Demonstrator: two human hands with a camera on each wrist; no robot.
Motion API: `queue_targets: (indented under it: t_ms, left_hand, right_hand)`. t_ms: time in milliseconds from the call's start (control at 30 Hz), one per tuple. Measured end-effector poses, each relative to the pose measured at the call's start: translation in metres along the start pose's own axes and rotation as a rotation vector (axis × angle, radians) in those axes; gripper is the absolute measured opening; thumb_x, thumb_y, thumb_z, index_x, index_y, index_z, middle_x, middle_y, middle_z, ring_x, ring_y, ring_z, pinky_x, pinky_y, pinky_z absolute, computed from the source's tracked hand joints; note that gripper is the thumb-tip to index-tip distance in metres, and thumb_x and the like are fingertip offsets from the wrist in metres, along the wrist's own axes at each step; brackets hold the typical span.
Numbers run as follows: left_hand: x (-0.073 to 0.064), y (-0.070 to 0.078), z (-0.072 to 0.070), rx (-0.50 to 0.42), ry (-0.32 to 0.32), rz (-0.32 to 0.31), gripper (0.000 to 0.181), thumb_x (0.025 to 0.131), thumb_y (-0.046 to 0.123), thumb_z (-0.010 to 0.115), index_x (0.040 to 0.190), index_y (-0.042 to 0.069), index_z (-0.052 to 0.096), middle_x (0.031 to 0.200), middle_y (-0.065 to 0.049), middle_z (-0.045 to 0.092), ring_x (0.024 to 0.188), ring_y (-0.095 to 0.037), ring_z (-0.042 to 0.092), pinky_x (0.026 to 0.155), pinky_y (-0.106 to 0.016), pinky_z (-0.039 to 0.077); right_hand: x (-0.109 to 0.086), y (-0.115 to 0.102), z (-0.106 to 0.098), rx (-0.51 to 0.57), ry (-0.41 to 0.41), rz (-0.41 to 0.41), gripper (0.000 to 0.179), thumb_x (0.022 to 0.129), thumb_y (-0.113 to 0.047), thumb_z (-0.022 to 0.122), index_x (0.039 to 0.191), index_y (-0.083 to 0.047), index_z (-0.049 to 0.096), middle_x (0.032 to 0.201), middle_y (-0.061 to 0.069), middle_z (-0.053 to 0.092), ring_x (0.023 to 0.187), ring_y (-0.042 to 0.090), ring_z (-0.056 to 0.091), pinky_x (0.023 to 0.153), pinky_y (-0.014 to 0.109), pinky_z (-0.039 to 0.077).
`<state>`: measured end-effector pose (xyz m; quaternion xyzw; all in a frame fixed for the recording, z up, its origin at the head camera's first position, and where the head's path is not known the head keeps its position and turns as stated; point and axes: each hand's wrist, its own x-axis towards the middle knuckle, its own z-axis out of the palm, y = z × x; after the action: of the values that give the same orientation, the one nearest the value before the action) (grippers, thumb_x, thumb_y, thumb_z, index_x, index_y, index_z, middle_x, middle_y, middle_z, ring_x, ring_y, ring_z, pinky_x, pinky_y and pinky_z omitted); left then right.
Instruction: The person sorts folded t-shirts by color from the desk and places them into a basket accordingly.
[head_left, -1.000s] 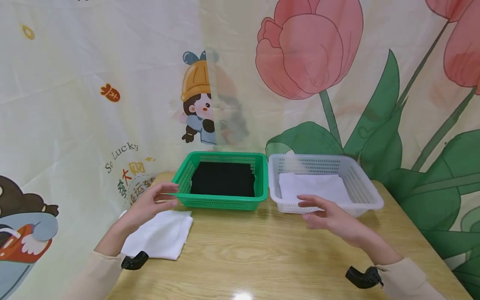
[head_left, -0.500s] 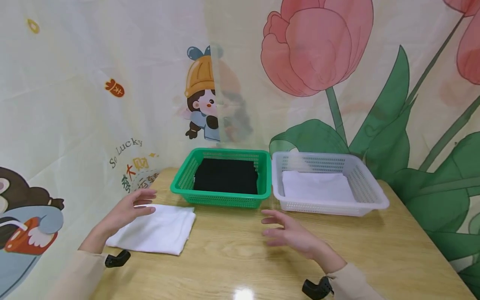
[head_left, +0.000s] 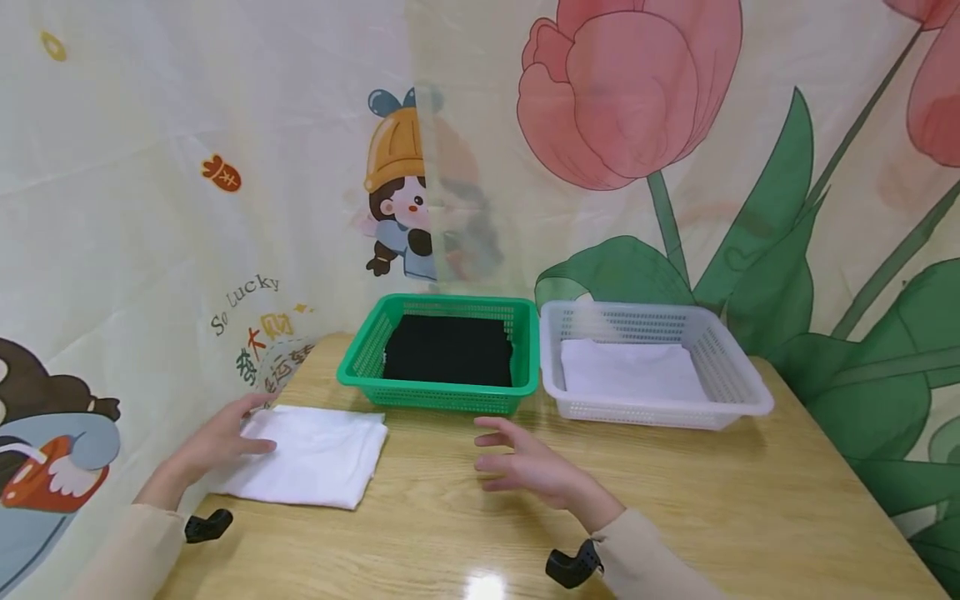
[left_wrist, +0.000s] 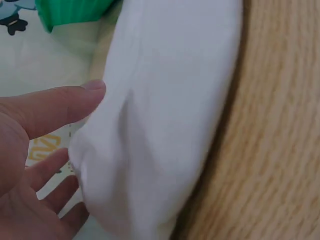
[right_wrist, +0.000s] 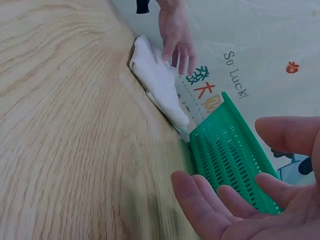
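Note:
A folded white cloth (head_left: 315,458) lies flat at the left of the table. My left hand (head_left: 221,442) is at its left edge, thumb over the near side. In the left wrist view the thumb (left_wrist: 60,107) and spread fingers (left_wrist: 60,192) are beside the cloth's edge, gripping nothing; whether they touch it I cannot tell. My right hand (head_left: 536,471) hovers over the middle of the table, its fingers loosely bent around nothing. Behind it stand a green basket (head_left: 442,398) holding folded black cloth (head_left: 448,350) and a white basket (head_left: 738,392) with white cloth (head_left: 630,371) inside.
The wooden table (head_left: 420,533) ends at a printed curtain (head_left: 300,125) at the back and left. The two baskets stand side by side along its far edge.
My left hand has moved left and down to the white cloth's left edge. My right hand has swung left from in front of the white basket to the middle.

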<state>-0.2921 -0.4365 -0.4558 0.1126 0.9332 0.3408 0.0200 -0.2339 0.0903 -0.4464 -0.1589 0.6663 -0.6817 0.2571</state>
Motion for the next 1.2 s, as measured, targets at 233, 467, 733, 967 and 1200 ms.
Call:
queue_targets:
  t_ms: [233,467,733,967,1200]
  left_hand:
    - [-0.002,-0.007,0.021,0.118,-0.007,-0.053,0.096,0.082,0.023,0.092,0.157,-0.005,0.039,0.157,-0.045,0.022,0.142,-0.067,0.021,0.111,-0.082,0.019]
    - [-0.001,0.011,0.036,0.204,0.023,-0.048,0.103,0.079,0.034,0.094,0.157,-0.005,0.039,0.154,-0.048,0.029,0.137,-0.068,0.028,0.108,-0.083,0.024]
    - [0.003,0.028,0.045,0.124,-0.007,-0.072,0.107,0.080,0.035,0.094,0.162,0.003,0.033,0.158,-0.043,0.032,0.141,-0.066,0.028,0.109,-0.082,0.025]
    - [-0.002,0.018,0.030,-0.078,-0.082,-0.104,0.108,0.088,0.024,0.089,0.167,0.004,0.018,0.161,-0.045,0.019,0.143,-0.067,0.025,0.108,-0.081,0.031]
    - [-0.007,0.011,0.019,-0.093,-0.177,-0.153,0.102,0.093,0.025,0.084,0.167,0.003,0.016,0.153,-0.048,0.033,0.135,-0.063,0.044,0.101,-0.068,0.049]
  right_hand:
    - [0.011,0.007,0.013,0.006,0.017,0.022,0.074,0.102,-0.011,0.069,0.164,-0.003,0.030,0.158,0.032,0.036,0.132,0.048,0.057,0.100,0.053,0.058]
    - [0.022,0.019,0.025,0.026,0.045,0.054,0.072,0.101,-0.008,0.070,0.163,-0.001,0.032,0.155,0.030,0.042,0.127,0.040,0.061,0.099,0.053,0.058]
    - [0.040,0.021,0.041,0.060,0.072,0.077,0.070,0.100,-0.006,0.071,0.162,-0.003,0.036,0.155,0.028,0.044,0.123,0.033,0.064,0.099,0.050,0.059]
    - [0.060,0.021,0.059,0.103,0.104,0.065,0.072,0.098,-0.001,0.070,0.161,-0.002,0.035,0.154,0.030,0.044,0.121,0.034,0.064,0.098,0.052,0.059]
    - [0.078,0.019,0.072,0.120,0.127,0.069,0.075,0.096,-0.001,0.071,0.161,-0.003,0.035,0.153,0.030,0.045,0.118,0.030,0.066,0.101,0.051,0.057]
